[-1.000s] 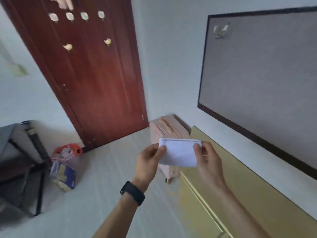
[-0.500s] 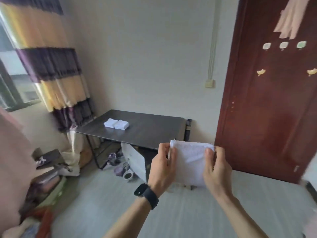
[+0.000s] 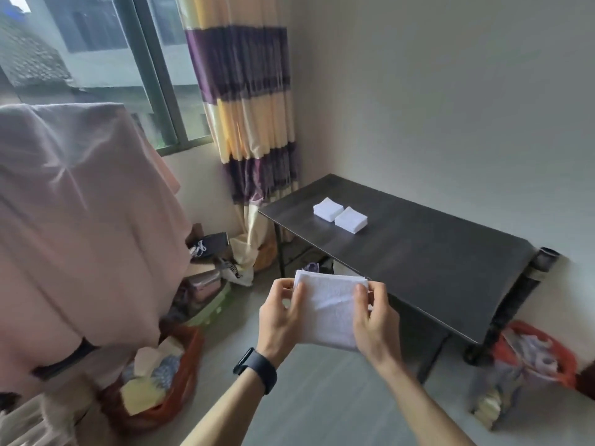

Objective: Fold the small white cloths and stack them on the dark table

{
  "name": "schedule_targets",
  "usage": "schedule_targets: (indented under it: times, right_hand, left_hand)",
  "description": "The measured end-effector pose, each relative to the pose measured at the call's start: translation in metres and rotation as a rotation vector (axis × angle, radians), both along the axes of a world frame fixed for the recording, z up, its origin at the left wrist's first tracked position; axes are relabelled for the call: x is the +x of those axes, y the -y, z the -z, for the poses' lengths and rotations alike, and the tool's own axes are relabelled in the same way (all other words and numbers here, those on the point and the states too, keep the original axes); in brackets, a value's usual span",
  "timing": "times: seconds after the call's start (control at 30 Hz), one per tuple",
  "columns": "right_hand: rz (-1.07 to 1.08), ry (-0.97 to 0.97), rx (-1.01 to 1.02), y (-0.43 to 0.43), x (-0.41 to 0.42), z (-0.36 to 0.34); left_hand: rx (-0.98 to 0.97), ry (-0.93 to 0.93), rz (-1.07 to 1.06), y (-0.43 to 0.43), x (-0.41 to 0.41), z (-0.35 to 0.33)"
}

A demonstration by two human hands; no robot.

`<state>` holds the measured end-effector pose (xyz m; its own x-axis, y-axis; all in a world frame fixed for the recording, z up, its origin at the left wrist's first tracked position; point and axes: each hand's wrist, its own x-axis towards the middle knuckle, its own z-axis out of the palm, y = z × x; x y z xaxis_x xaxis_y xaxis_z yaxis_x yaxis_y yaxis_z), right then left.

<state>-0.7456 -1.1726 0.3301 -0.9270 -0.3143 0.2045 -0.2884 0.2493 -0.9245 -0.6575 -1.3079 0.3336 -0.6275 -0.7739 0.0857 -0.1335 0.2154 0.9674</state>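
Observation:
I hold a small white cloth (image 3: 328,309) in the air in front of me, folded over once. My left hand (image 3: 281,318) pinches its upper left edge and my right hand (image 3: 375,320) pinches its upper right edge. The cloth hangs just before the near edge of the dark table (image 3: 428,259). On the table's far left part lie two folded white cloths side by side: one (image 3: 328,209) further back and one (image 3: 351,219) touching it on the right.
A pink sheet (image 3: 77,220) drapes over something tall at the left. An orange basket of clutter (image 3: 154,387) sits on the floor below it. A striped curtain (image 3: 251,123) hangs by the window. Another orange basket (image 3: 534,355) stands right of the table.
The view has swung left from the door to the table and window, and the table is much closer. Both hands still hold the cloth by its top edge.

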Motion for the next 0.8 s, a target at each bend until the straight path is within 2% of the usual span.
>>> schedule_targets:
  times: [0.13,0.4,0.67,0.8]
  right_hand:
    - [-0.026,-0.005,0.046,0.08,-0.06,0.018]
    - [0.048,0.05,0.13,0.219,-0.196,0.07]
    - [0.211,0.21,0.141,0.298,-0.327,0.103]
    - [0.265,0.271,0.166,0.333,-0.403,0.128]
  left_hand:
    - [0.029,0.064,-0.031,0.075,-0.056,0.024]
    - [0.018,0.17,0.081,0.222,-0.198,0.071]
    - [0.079,0.258,0.247,0.316,-0.356,0.101]
    - [0.047,0.321,0.291,0.356,-0.444,0.127]
